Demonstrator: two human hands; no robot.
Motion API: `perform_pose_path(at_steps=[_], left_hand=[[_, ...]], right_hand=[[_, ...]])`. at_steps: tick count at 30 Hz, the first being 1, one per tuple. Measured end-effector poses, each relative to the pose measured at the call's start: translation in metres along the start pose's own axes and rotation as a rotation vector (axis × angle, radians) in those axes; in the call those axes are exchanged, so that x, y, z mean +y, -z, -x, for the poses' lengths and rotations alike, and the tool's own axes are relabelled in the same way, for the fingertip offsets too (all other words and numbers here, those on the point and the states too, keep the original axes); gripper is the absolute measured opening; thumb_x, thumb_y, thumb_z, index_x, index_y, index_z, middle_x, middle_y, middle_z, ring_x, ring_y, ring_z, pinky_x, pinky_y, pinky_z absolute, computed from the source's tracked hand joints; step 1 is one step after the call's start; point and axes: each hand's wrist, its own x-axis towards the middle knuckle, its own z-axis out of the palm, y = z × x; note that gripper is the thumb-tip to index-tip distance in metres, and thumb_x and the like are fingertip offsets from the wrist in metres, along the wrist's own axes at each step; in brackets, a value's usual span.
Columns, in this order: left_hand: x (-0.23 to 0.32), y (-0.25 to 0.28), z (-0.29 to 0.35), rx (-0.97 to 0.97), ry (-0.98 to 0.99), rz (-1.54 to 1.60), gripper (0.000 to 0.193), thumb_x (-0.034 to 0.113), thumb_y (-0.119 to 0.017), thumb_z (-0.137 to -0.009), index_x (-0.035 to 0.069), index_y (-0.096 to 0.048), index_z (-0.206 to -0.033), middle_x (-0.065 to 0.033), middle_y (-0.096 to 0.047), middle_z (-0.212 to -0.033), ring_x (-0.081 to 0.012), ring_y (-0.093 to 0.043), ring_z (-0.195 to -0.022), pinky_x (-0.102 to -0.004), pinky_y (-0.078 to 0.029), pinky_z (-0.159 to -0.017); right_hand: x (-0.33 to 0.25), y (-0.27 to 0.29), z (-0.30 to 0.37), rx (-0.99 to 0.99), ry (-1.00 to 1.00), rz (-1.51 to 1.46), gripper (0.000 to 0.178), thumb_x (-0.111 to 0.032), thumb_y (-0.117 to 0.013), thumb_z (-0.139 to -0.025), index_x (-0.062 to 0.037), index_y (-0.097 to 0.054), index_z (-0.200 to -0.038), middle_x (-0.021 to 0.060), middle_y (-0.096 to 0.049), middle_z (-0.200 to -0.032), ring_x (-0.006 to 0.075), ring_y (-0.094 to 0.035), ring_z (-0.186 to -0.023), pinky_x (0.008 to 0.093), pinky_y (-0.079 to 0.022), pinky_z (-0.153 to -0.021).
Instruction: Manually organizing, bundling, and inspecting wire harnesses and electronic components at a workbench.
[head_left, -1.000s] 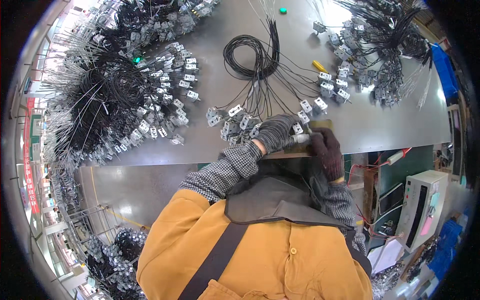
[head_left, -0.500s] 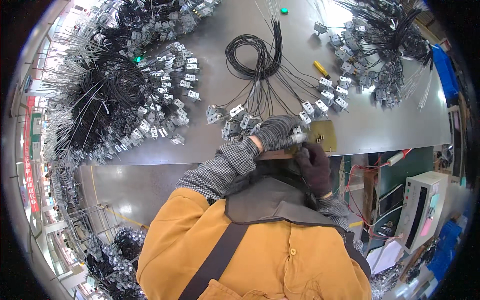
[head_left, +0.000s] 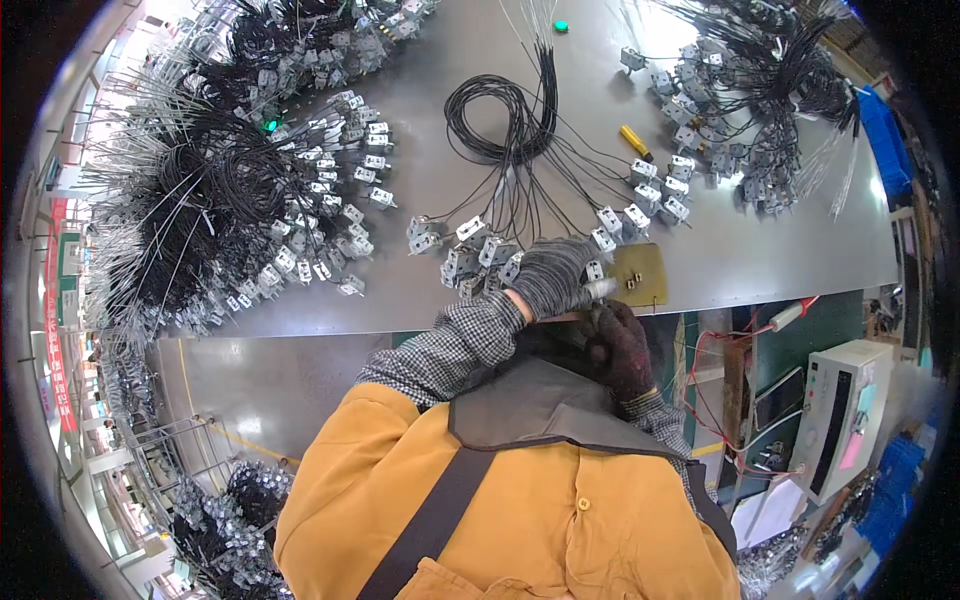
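My left hand (head_left: pixel 556 278), in a grey striped knit glove, is closed at the table's front edge around a small metal latch-like part (head_left: pixel 594 271). White wrapping covers one fingertip. My right hand (head_left: pixel 622 352), in a dark maroon glove, sits just to its right with curled fingers close to the left fingertips; whatever it grips is hidden. Beside both hands lies a flat brass-coloured plate (head_left: pixel 640 274) with small raised pins. A coiled bundle of black cables (head_left: pixel 497 118) runs back from the hands. Several silver metal parts (head_left: pixel 480 250) on the cable ends fan out around my left hand.
Large heaps of cables with metal ends (head_left: pixel 230 190) fill the left side, and another heap (head_left: pixel 770 110) lies at the back right. A yellow tool (head_left: pixel 635 142) and a green cap-like piece (head_left: pixel 561 27) rest on the metal table (head_left: pixel 420 180). A white-and-black box (head_left: pixel 845 420) stands right.
My right hand has drawn back slightly from the brass plate, and its fingers are more curled. My left hand stays at nearly the same place. The view has shifted slightly.
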Motion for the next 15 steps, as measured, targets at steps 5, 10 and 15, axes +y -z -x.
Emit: perform_pose_path(at_steps=[5,10,15], left_hand=[[0.0,-0.004,-0.002,0.004,-0.029,-0.057,0.052,0.052,-0.07,-0.085,0.009,-0.069,-0.114,-0.0176,-0.069,-0.099,-0.0361,-0.068,-0.094,-0.0467,-0.053,-0.085],[0.003,-0.004,-0.001,0.006,-0.002,-0.071,0.056,0.056,-0.071,-0.084,0.005,-0.068,-0.107,-0.0177,-0.068,-0.095,-0.0363,-0.068,-0.091,-0.046,-0.052,-0.084],[0.009,-0.001,-0.001,-0.045,0.071,-0.068,0.061,0.057,-0.074,-0.08,0.003,-0.067,-0.107,-0.0182,-0.069,-0.098,-0.0356,-0.067,-0.096,-0.0454,-0.052,-0.087]], right_hand=[[0.005,-0.004,0.002,0.174,0.302,0.38,0.031,-0.023,-0.063,-0.097,-0.0017,-0.058,-0.119,0.0137,-0.067,-0.09,0.0257,-0.066,-0.078,0.0358,-0.053,-0.073],[0.01,0.004,0.002,0.01,0.382,0.173,0.026,-0.022,-0.06,-0.098,-0.0026,-0.061,-0.115,0.013,-0.065,-0.092,0.0271,-0.064,-0.081,0.0352,-0.052,-0.075],[0.02,0.016,0.006,-0.156,0.453,0.366,0.044,-0.01,-0.063,-0.083,-0.0044,-0.058,-0.126,0.015,-0.065,-0.11,0.0319,-0.065,-0.099,0.0387,-0.051,-0.089]])
